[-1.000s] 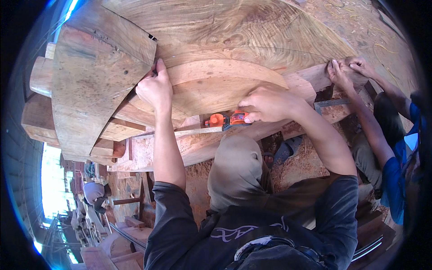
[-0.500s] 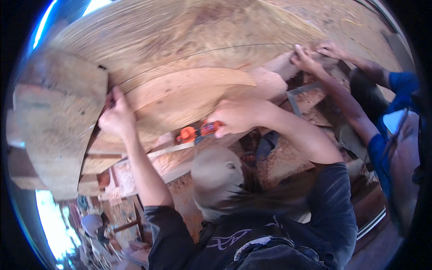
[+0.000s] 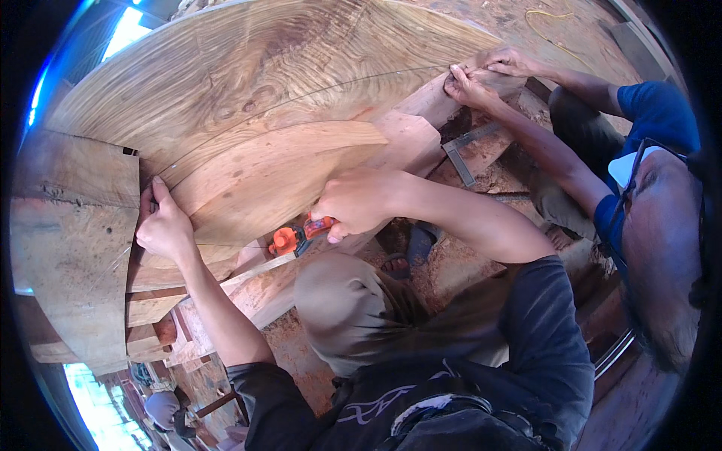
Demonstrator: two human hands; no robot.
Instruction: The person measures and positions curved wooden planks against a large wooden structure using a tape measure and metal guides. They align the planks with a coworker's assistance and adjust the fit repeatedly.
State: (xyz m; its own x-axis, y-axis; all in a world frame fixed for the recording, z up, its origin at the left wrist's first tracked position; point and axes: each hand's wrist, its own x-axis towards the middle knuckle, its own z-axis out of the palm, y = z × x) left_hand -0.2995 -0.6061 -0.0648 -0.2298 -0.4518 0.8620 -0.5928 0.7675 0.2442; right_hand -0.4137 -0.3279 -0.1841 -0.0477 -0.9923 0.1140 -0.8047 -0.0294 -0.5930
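Observation:
A broad slab of grained wood (image 3: 248, 68) spans the upper part of the view, with a thin dark line (image 3: 316, 92) across it. Whether that line is a string or a mark, I cannot tell. At its left end, my left hand (image 3: 167, 229) is closed at the slab's edge beside a wooden block, thumb and forefinger together; what they hold is hidden. My right hand (image 3: 357, 201) is wrapped round an orange-and-black hand tool (image 3: 284, 240), below a paler curved wood piece (image 3: 278, 161). The tool's kind is unclear.
A co-worker's hands (image 3: 474, 84) touch the slab's right end. A large wooden block (image 3: 75, 248) stands at left. A metal square (image 3: 459, 165) lies among timbers at right. Sawdust and shavings cover the floor (image 3: 481, 248); a yellow cord (image 3: 538, 30) lies at the far right.
The view has shifted, so the slab and both my hands appear farther left. My hands keep their grips. The co-worker's head has come farther into view at right.

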